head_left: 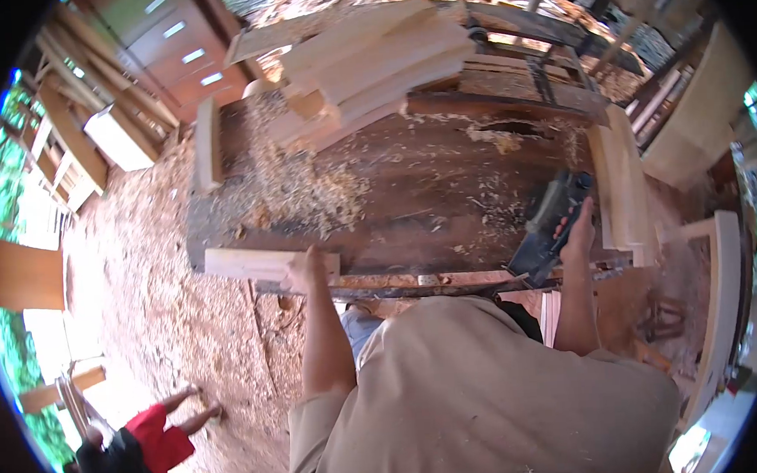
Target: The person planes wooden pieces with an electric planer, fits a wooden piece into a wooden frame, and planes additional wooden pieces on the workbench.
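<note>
Pale board [241, 263] along the near edge of the bench [410, 183], left hand [299, 272] on it, likely steadying; finger closure can't be told. Right hand [577, 230] closed round dark power tool [535, 244], probably for control.

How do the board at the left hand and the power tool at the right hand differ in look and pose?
The board is pale; the power tool is mostly dark. The board runs along the near edge of the workbench, while the power tool slants to it. Both have a hand on them: left hand, board; right hand, power tool.
</note>
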### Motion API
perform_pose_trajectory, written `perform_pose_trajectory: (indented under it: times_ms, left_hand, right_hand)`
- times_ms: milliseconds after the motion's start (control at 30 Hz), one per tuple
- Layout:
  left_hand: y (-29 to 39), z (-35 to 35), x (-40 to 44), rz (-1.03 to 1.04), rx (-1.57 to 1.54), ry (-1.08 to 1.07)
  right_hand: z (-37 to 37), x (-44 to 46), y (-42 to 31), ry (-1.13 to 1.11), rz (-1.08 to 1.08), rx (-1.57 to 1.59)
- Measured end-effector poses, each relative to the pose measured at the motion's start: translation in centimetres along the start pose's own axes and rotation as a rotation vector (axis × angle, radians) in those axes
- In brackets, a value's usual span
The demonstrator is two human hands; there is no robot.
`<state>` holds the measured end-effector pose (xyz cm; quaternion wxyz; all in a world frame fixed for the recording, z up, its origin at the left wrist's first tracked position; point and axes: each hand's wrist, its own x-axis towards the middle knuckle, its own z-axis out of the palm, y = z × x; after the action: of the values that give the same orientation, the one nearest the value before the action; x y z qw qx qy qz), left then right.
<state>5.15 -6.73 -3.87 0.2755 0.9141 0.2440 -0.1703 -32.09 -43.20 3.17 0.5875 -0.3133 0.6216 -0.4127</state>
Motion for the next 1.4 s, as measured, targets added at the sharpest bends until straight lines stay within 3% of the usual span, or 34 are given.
perform_pose_trajectory:
  times_ms: [100,167,200,267,300,400,467,533,600,700,733,800,833,900,1033,1133,1400]
  left_hand:
    - [-2.4,0.8,1.3,0.006,-0.031,0.232]
    - [-6.7,-0.3,2.9,0.157,-0.806,-0.216]
    - [-8.3,-1.5,2.7,0.140,-0.809,-0.182]
    - [-11.5,-3.8,1.4,0.232,-1.367,-0.575]
    - [-12.1,-5.8,-0.3,0.183,-1.419,-0.674]
    - [-12.4,-7.9,-4.3,0.212,-1.303,-0.505]
    - [-10.7,-8.0,-5.6,0.369,-1.029,-0.523]
    - [-8.6,-7.3,-6.2,0.391,-0.924,-0.546]
    - [-4.5,-7.8,-7.7,0.546,-0.798,-0.496]
    - [-0.5,-7.1,-5.1,0.991,-0.485,-0.288]
    - [2.0,-7.2,-5.9,0.922,-0.589,-0.381]
    - [5.9,-6.8,-5.4,1.151,-0.432,-0.301]
    - [7.7,-6.3,-5.0,1.169,-0.425,-0.308]
    - [11.3,-5.0,-4.3,1.385,-0.219,0.007]
    - [19.3,-4.5,-4.6,1.334,-0.158,0.019]
    - [23.8,-5.2,-6.2,1.419,-0.082,-0.016]
    - [28.7,-6.6,-4.8,1.598,0.035,-0.010]
  right_hand:
    - [0.1,0.3,-0.1,-0.027,0.056,0.011]
    - [0.5,0.4,0.0,-0.021,0.059,0.005]
    - [0.6,0.1,0.0,-0.020,0.051,0.001]
    - [0.9,-0.4,-0.4,-0.032,0.089,-0.021]
    - [1.1,-0.6,-0.5,-0.022,0.077,-0.019]
    - [1.3,-0.1,0.0,0.005,0.051,0.004]
    - [0.9,-0.1,-0.4,-0.069,0.100,0.032]
    - [1.8,-1.0,-0.9,0.022,0.067,0.014]
    - [2.2,-1.4,-0.6,-0.005,0.047,0.042]
    - [2.6,-1.8,0.2,0.012,-0.012,-0.022]
    - [2.8,-1.9,0.3,0.021,-0.011,-0.006]
    - [3.0,-2.4,0.5,-0.092,-0.052,-0.143]
    - [3.4,-2.8,0.5,-0.105,-0.036,-0.153]
    - [4.1,-3.0,0.6,-0.132,-0.060,-0.172]
    - [5.5,-2.5,0.9,-0.205,-0.112,-0.226]
    - [7.1,-1.5,0.6,-0.225,-0.126,-0.219]
    - [8.7,-0.6,0.2,-0.280,-0.067,-0.283]
